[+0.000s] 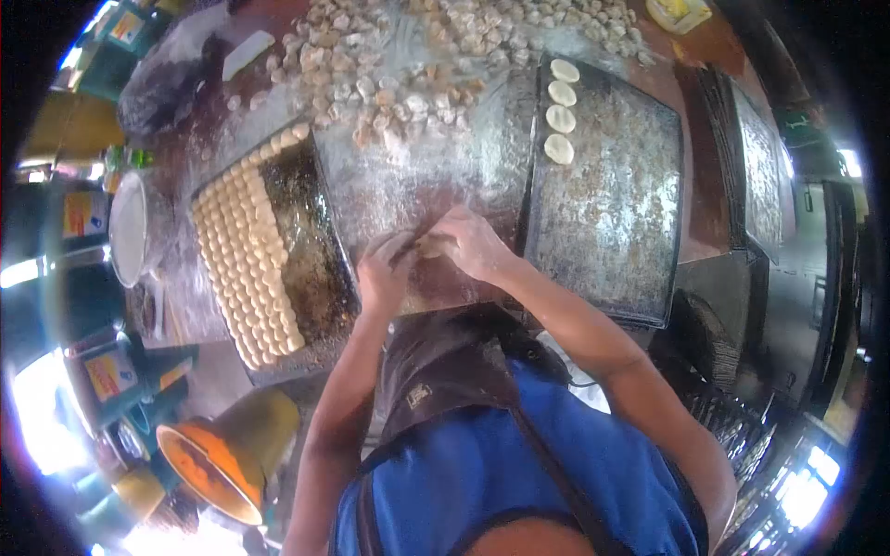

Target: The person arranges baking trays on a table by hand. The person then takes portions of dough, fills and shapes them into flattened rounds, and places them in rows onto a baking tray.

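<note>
Over the floured table's near edge, my two hands meet just in front of my apron. My right hand [471,243] comes in from the right with its fingers closed on a small pale piece of dough [430,246]. My left hand [385,267] bends in from the other side, its fingers curled together against the same piece. The fingers partly hide the dough. To the left lies a dark tray [320,250] with tight rows of small round dough balls [243,255]. A second tray [603,222], to the right, bears several flat dough discs [560,119] along its left edge.
Many floured dough lumps [399,93] spread across the table's far side. A white scraper [248,54] lies at the far left, and a round sieve or pan [130,227] stands at the left edge. More trays [760,176] lean at right. An orange-lined bucket [209,473] is at lower left.
</note>
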A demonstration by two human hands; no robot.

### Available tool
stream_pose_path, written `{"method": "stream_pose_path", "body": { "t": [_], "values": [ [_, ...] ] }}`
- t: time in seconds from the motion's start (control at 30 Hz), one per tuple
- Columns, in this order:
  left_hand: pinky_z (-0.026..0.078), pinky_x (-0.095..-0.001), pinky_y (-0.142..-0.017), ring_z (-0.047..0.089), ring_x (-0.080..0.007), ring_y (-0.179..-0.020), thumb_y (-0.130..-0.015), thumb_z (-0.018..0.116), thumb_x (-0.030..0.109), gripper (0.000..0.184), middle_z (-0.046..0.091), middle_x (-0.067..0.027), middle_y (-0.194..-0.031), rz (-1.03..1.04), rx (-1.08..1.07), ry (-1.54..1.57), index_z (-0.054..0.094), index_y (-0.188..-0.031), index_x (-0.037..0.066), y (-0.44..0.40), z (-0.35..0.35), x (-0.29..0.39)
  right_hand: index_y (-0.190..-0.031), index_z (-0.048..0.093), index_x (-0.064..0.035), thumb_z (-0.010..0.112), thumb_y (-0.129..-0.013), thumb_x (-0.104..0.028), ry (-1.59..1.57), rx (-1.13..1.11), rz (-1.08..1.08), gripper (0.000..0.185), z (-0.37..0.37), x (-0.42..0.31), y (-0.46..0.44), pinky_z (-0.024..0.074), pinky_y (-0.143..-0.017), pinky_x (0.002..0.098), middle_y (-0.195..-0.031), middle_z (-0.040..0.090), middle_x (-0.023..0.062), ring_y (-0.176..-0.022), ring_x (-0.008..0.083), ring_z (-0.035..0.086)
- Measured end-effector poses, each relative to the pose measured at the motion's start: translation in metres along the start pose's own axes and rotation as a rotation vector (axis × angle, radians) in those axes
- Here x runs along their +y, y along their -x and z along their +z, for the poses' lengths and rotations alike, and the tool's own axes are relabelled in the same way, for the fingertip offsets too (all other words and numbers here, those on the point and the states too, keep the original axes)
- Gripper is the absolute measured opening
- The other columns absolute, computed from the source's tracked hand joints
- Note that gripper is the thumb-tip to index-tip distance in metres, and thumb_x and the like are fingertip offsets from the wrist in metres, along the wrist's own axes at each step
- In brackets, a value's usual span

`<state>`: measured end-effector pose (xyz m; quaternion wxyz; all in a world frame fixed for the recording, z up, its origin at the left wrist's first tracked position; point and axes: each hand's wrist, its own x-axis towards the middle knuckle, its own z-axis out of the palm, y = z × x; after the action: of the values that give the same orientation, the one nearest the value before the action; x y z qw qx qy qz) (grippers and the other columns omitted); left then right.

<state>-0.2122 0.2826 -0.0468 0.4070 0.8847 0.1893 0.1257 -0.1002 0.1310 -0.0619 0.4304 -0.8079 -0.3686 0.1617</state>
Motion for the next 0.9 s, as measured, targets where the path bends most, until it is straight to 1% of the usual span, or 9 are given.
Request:
{"method": "stream_pose_path", "body": {
  "t": [0.23, 0.33, 0.43, 0.47, 0.57, 0.63, 0.7, 0.77, 0.9],
  "values": [
    [0.055, -0.0367, -0.078, 0.067, -0.032, -0.091, -0.076, 0.059, -0.007, 0.037, 0.07, -0.0148, -0.102, 0.12, -0.093, 0.072, 0.07, -0.108, 0.006, 0.01, 0.007, 0.005, -0.113, 0.068, -0.0048, 0.081, -0.072, -0.019, 0.163, -0.145, 0.15, 0.045, -0.016, -0.037, -0.026, 0.0542, -0.08, 0.0411, -0.098, 0.07, 0.0206, -0.09, 0.0332, 0.07],
    [0.054, -0.0377, -0.087, 0.067, -0.0292, -0.101, -0.083, 0.058, -0.002, 0.034, 0.069, -0.0149, -0.109, 0.22, -0.08, 0.028, 0.068, -0.113, 0.008, 0.02, -0.016, -0.004, -0.125, 0.062, -0.0079, 0.07, -0.085, -0.034, 0.596, -0.649, 0.244, 0.048, -0.01, -0.052, -0.048, 0.0551, -0.083, 0.0403, -0.103, 0.071, 0.0159, -0.094, 0.0312, 0.069],
    [0.045, -0.0442, -0.104, 0.059, -0.0337, -0.115, -0.083, 0.06, -0.005, 0.035, 0.065, -0.016, -0.119, 0.101, 0.071, -0.063, 0.068, -0.114, 0.006, 0.017, -0.073, -0.046, -0.137, 0.051, -0.0132, 0.058, -0.094, -0.042, 0.465, -0.217, 0.384, 0.053, -0.01, -0.109, -0.055, 0.052, -0.09, 0.0446, -0.117, 0.064, 0.0168, -0.109, 0.0318, 0.063],
    [0.046, -0.0425, -0.104, 0.059, -0.0331, -0.115, -0.087, 0.058, -0.002, 0.031, 0.064, -0.0146, -0.123, 0.073, 0.211, -0.274, 0.068, -0.115, 0.007, 0.014, -0.087, -0.072, -0.143, 0.042, -0.0148, 0.049, -0.096, -0.053, 0.599, 0.014, 0.155, 0.061, 0.028, -0.063, -0.055, 0.0456, -0.099, 0.0498, -0.13, 0.054, 0.0173, -0.123, 0.0342, 0.051],
    [0.047, -0.0382, -0.102, 0.053, -0.0194, -0.12, -0.093, 0.061, 0.014, 0.025, 0.061, -0.006, -0.129, -0.236, 0.124, -0.57, 0.068, -0.117, 0.014, 0.008, -0.141, -0.106, -0.14, 0.044, -0.0084, 0.033, -0.097, -0.065, 0.839, 0.336, 0.022, 0.072, 0.073, -0.039, -0.042, 0.0345, -0.11, 0.0541, -0.128, 0.054, 0.0226, -0.127, 0.0373, 0.046],
    [0.048, -0.0371, -0.1, 0.055, -0.0178, -0.117, -0.094, 0.062, 0.019, 0.024, 0.06, -0.0039, -0.13, -0.174, 0.004, -0.563, 0.069, -0.117, 0.015, 0.018, -0.168, -0.108, -0.131, 0.051, -0.0068, 0.042, -0.096, -0.059, 0.782, 0.39, 0.15, 0.064, 0.057, -0.052, -0.03, 0.0411, -0.104, 0.051, -0.127, 0.057, 0.0191, -0.121, 0.035, 0.053],
    [0.049, -0.0368, -0.098, 0.057, -0.0178, -0.114, -0.094, 0.062, 0.022, 0.024, 0.062, -0.0036, -0.127, -0.07, 0.067, -0.487, 0.069, -0.116, 0.015, 0.021, -0.168, -0.145, -0.116, 0.061, -0.01, 0.061, -0.087, -0.047, 0.453, -0.12, 0.614, 0.047, 0.024, -0.074, -0.013, 0.0445, -0.096, 0.0488, -0.118, 0.06, 0.0174, -0.116, 0.0342, 0.055],
    [0.049, -0.0366, -0.097, 0.059, -0.0178, -0.111, -0.094, 0.063, 0.024, 0.024, 0.063, -0.0032, -0.125, 0.023, 0.124, -0.408, 0.07, -0.115, 0.016, 0.007, -0.162, -0.153, -0.105, 0.064, -0.0073, 0.07, -0.078, -0.039, 0.416, -0.012, 0.632, 0.042, 0.017, -0.07, 0.005, 0.0471, -0.091, 0.0439, -0.107, 0.064, 0.0139, -0.104, 0.0323, 0.061],
    [0.053, -0.0378, -0.09, 0.063, -0.0185, -0.102, -0.095, 0.062, 0.03, 0.024, 0.069, -0.0032, -0.109, -0.251, 0.071, -0.26, 0.071, -0.111, 0.014, -0.016, -0.177, -0.111, -0.109, 0.063, -0.0068, 0.079, -0.076, -0.028, 0.137, 0.063, 0.368, 0.042, -0.029, -0.072, 0.031, 0.0474, -0.094, 0.0414, -0.114, 0.066, 0.0152, -0.109, 0.0257, 0.061]
  ]
}}
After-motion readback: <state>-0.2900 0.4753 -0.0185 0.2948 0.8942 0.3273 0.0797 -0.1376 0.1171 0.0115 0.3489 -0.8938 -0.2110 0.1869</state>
